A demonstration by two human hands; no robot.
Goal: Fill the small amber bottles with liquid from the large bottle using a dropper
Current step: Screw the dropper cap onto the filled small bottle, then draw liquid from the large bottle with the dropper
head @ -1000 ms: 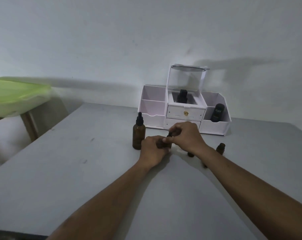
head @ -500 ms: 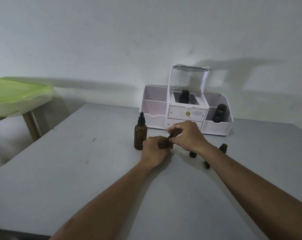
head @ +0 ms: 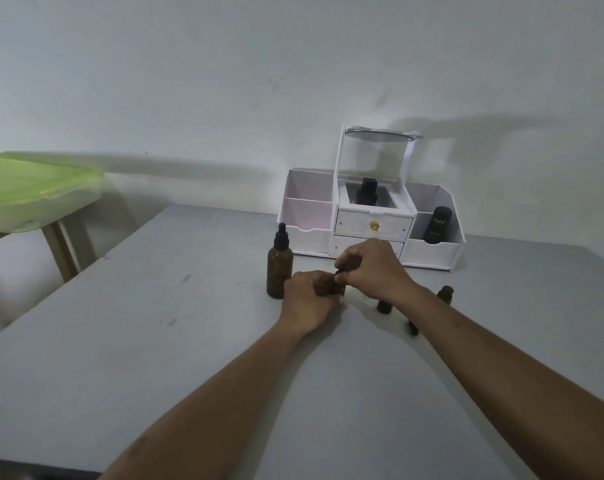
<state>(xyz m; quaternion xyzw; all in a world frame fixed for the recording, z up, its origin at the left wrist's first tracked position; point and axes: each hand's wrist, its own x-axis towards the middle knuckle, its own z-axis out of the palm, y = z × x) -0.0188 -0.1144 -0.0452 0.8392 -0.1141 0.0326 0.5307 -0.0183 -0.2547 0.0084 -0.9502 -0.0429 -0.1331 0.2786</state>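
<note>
The large amber bottle (head: pixel 279 270) with a black dropper cap stands upright on the grey table (head: pixel 155 341). Just right of it my left hand (head: pixel 309 301) grips a small amber bottle (head: pixel 328 289), mostly hidden by the fingers. My right hand (head: pixel 373 268) pinches that bottle's small black cap (head: pixel 338 271) from above. Another small amber bottle (head: pixel 384 306) stands behind my right wrist. A third small bottle (head: pixel 445 294) stands further right. A small dark piece (head: pixel 413 328) lies by my right forearm.
A white organiser (head: pixel 311 216) with drawers and a raised mirror stands at the table's back, holding a black bottle (head: pixel 367 190) in the middle and a dark labelled bottle (head: pixel 438 225) on the right. A green-lidded tub (head: pixel 34 192) sits on a stand to the left.
Both hands stay together on the small bottle; the right fingers have shifted slightly on the cap. The view has drifted a little.
</note>
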